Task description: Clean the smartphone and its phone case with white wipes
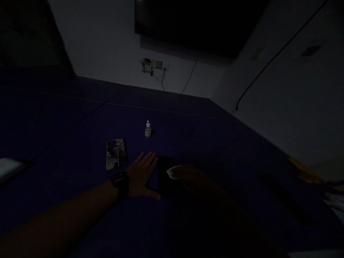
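Observation:
A dark phone [164, 179] lies flat on the blue tabletop [88, 215]. My left hand [141, 176], with a black watch at its wrist, rests flat and open along the phone's left side, thumb near its lower edge. In deep shadow, my right hand [192, 176] presses a small white wipe [172, 173] against the phone's face; its fingers are closed on the wipe and partly lost in the dark. A patterned phone case [116, 154] lies left of my left hand. Beyond my fingertips stands a small dropper bottle [147, 130] with a white top.
The room is very dim. At the left edge sits a white box-like object [10, 168]. A long dark object [282, 195] and a yellowish item [306, 172] lie at the right. Sockets with cords [153, 65] and a large black screen [188, 25] are on the wall.

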{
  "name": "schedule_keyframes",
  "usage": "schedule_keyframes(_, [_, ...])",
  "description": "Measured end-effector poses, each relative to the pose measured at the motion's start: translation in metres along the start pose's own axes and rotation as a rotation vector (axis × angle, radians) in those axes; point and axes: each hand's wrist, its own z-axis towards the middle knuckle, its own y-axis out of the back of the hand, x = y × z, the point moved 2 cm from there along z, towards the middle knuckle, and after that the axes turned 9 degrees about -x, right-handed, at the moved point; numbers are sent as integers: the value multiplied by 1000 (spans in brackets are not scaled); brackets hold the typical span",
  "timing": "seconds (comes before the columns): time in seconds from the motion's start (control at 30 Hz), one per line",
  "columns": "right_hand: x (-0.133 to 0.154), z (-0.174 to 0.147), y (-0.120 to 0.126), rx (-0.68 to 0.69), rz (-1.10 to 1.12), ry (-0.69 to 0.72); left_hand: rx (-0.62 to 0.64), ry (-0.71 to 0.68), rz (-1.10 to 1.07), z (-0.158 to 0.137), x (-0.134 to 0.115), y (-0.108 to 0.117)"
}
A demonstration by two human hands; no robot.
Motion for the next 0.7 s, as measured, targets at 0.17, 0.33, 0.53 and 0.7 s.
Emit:
schedule_keyframes(0.17, [-2, 1, -3, 15, 0, -15, 8, 7, 11, 0, 2, -3])
schedule_keyframes(0.33, [-4, -2, -1, 2, -41, -50, -12, -9, 8, 0, 4, -8])
schedule_keyframes(0.53, [-4, -1, -4, 13, -84, -16, -39, -11, 14, -1, 6, -14])
schedule_keyframes(0.7, [-5, -1, 0, -5, -108, -6, -65, -25, 0, -2, 5, -11])
